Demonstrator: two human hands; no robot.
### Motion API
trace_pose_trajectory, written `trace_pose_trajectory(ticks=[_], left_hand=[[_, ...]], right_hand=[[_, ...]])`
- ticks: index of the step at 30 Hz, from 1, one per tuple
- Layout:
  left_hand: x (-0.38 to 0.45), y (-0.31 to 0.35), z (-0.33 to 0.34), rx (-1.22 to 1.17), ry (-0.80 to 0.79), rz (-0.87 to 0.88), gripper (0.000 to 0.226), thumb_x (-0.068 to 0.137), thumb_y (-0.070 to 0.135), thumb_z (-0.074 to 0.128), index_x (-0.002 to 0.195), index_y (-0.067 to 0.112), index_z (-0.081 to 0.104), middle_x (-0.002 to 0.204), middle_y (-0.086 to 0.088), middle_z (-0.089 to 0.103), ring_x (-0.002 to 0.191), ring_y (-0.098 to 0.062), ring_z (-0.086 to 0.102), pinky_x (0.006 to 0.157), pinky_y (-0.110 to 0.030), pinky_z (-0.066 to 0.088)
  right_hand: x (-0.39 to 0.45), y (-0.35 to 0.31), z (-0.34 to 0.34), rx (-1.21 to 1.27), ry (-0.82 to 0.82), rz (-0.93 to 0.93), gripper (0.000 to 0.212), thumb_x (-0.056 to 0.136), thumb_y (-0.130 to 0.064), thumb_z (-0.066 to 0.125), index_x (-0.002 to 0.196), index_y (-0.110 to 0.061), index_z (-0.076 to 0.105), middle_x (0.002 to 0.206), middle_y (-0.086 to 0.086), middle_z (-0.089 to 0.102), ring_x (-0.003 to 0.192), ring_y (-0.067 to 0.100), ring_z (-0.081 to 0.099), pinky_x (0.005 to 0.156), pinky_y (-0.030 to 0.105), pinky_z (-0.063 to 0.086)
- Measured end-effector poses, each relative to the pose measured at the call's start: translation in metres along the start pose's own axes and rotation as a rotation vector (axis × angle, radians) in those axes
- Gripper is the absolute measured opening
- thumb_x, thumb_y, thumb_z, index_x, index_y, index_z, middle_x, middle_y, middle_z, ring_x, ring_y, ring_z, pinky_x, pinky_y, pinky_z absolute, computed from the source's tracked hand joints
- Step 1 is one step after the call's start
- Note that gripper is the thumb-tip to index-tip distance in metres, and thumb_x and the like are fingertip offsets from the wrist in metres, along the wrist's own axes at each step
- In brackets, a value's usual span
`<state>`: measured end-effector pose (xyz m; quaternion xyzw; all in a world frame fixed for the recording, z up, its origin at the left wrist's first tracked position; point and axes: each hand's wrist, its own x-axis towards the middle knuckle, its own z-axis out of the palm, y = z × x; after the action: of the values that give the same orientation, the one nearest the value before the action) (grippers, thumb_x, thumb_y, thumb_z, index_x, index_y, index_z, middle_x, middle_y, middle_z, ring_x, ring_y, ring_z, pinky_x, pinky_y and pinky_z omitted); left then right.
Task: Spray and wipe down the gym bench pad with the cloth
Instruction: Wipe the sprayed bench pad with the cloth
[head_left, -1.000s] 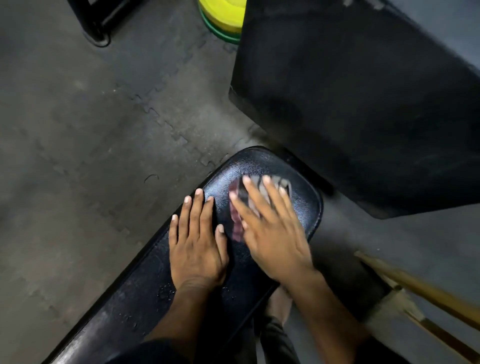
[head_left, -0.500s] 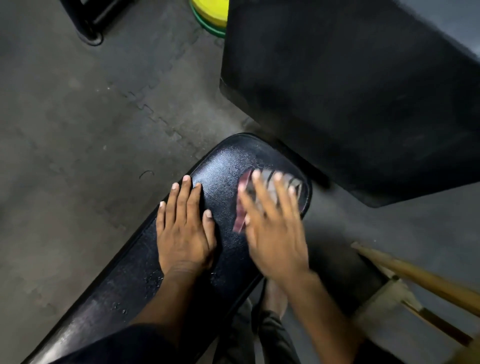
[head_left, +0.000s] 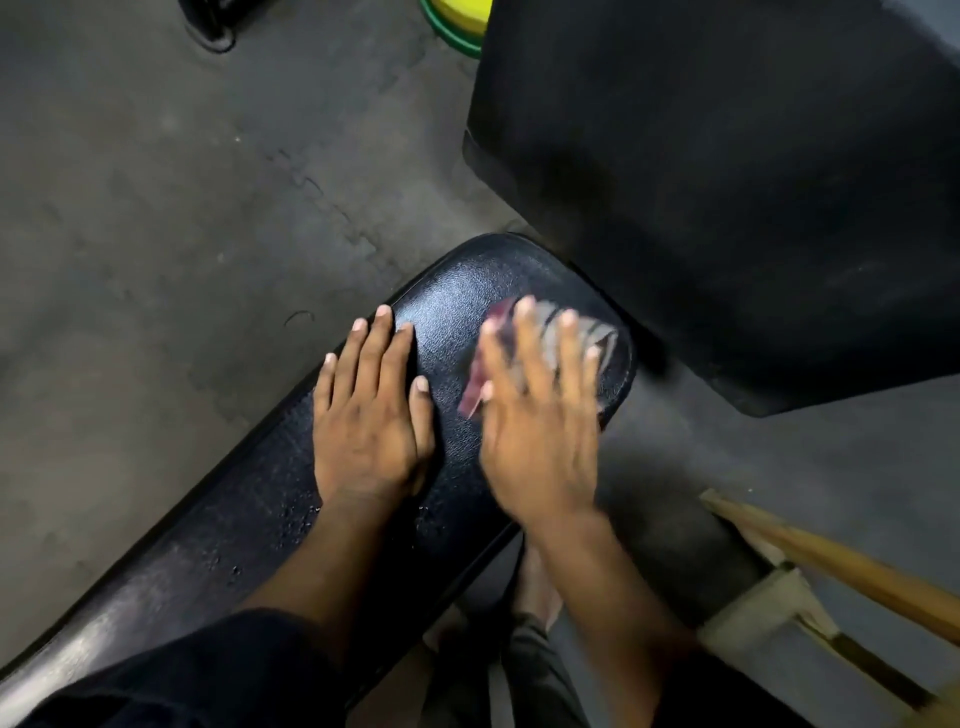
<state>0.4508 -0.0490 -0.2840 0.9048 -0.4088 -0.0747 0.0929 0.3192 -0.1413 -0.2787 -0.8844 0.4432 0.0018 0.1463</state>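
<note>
Fingers: your right hand (head_left: 537, 431) fingers (head_left: 566, 340) are spread flat on the cloth (head_left: 480, 379), to rub.
Left hand (head_left: 369, 415): flat, fingers together, steadying you on the surface (head_left: 218, 545).

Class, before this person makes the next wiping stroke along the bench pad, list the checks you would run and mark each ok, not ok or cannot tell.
1. Cloth lies under the right hand: ok.
2. Left hand rests flat on the bench pad, clear of the cloth: ok.
3. Droplets remain near the left wrist, unwiped: not ok.
4. Spray bottle within reach: cannot tell, none in view.
5. Wooden handle lies off the pad: ok.
</note>
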Motion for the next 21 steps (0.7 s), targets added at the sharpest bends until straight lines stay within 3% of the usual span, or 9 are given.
trace_pose_trajectory(ticks=[3, 6, 10, 14, 17, 21], left_hand=[[0.0, 0.0, -0.002, -0.022, 0.001, -0.002, 0.057, 0.108, 0.038, 0.036, 0.164, 0.027, 0.036, 0.178, 0.008, 0.024, 0.166, -0.014, 0.02, 0.135, -0.047, 0.018], [-0.002, -0.001, -0.003, -0.041, 0.023, 0.006, 0.055, 0.109, 0.038, 0.035, 0.163, 0.028, 0.038, 0.178, 0.008, 0.026, 0.166, -0.014, 0.021, 0.135, -0.047, 0.018], [-0.007, -0.002, -0.008, -0.086, 0.019, 0.019, 0.051, 0.113, 0.035, 0.036, 0.163, 0.024, 0.042, 0.177, 0.006, 0.028, 0.166, -0.015, 0.021, 0.136, -0.047, 0.018], [-0.023, -0.011, -0.022, -0.33, 0.035, -0.056, 0.043, 0.112, 0.026, 0.047, 0.154, 0.017, 0.055, 0.171, 0.001, 0.041, 0.162, -0.018, 0.033, 0.135, -0.045, 0.021], [-0.067, -0.026, -0.036, -0.355, 0.065, -0.175, 0.042, 0.109, 0.024, 0.049, 0.149, 0.016, 0.059, 0.169, 0.0, 0.044, 0.16, -0.018, 0.036, 0.134, -0.049, 0.023], [-0.118, -0.069, -0.048, -0.181, 0.068, -0.222, 0.049, 0.103, 0.03, 0.047, 0.148, 0.015, 0.06, 0.168, -0.003, 0.047, 0.159, -0.023, 0.039, 0.132, -0.054, 0.024]], right_hand=[[-0.078, -0.006, 0.016, 0.038, -0.045, -0.231, 0.069, 0.105, -0.033, 0.05, 0.171, -0.029, 0.031, 0.184, 0.001, 0.008, 0.17, 0.039, 0.003, 0.133, 0.064, 0.017], [-0.123, 0.017, 0.013, -0.011, -0.099, -0.292, 0.072, 0.101, -0.035, 0.052, 0.17, -0.034, 0.032, 0.184, -0.003, 0.012, 0.17, 0.037, 0.01, 0.132, 0.062, 0.025], [-0.083, 0.039, -0.004, -0.019, -0.054, -0.074, 0.062, 0.108, -0.03, 0.044, 0.169, -0.033, 0.035, 0.183, 0.001, 0.016, 0.169, 0.04, 0.013, 0.132, 0.06, 0.028], [-0.037, 0.007, -0.008, 0.078, 0.001, 0.147, 0.059, 0.111, -0.033, 0.044, 0.169, -0.034, 0.035, 0.184, 0.0, 0.009, 0.169, 0.042, 0.001, 0.135, 0.061, 0.014], [-0.073, -0.026, 0.007, 0.0, -0.018, -0.043, 0.062, 0.107, -0.037, 0.042, 0.169, -0.038, 0.035, 0.184, 0.001, 0.011, 0.169, 0.043, 0.004, 0.134, 0.065, 0.013], [-0.159, -0.04, 0.024, -0.037, -0.13, -0.393, 0.069, 0.102, -0.035, 0.052, 0.168, -0.039, 0.033, 0.184, -0.002, 0.01, 0.17, 0.038, 0.005, 0.134, 0.061, 0.016]])
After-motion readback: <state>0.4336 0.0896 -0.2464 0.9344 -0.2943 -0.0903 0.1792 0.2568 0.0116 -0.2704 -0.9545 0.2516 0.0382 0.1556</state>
